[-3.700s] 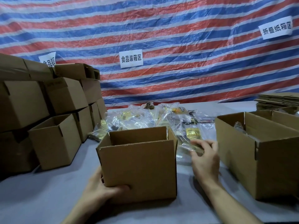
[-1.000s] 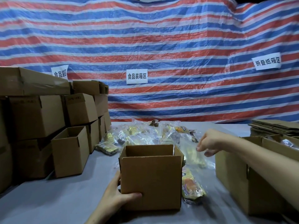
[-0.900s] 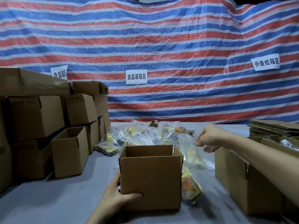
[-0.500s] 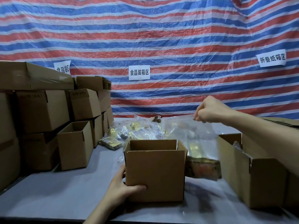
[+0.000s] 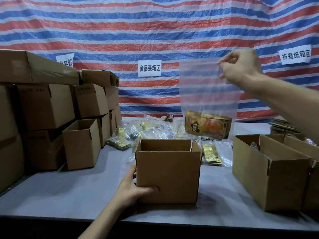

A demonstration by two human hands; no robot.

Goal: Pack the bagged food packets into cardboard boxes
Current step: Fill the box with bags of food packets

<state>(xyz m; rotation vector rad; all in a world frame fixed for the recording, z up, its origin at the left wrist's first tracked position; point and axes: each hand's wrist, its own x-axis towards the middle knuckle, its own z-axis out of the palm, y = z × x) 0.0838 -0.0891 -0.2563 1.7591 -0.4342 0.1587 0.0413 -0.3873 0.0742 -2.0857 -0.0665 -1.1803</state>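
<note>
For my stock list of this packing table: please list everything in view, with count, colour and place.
middle box: one, brown, open, table centre
clear bag: one, transparent, held up right of the middle box
gold packet: at least one, gold and orange, in the clear bag's bottom
pile of bagged packets: many, gold in clear plastic, behind the middle box
right boxes: at least two, brown, open, table right
small box: one, brown, open, table left
box stack: many, brown, far left
flat cardboard: stack, brown, far right
signs: three, white, on the tarp
tarp: one, red-blue-white stripes, behind
table: one, grey
left hand: grips the middle box's near left corner
right hand: pinches clear bag's top
</note>
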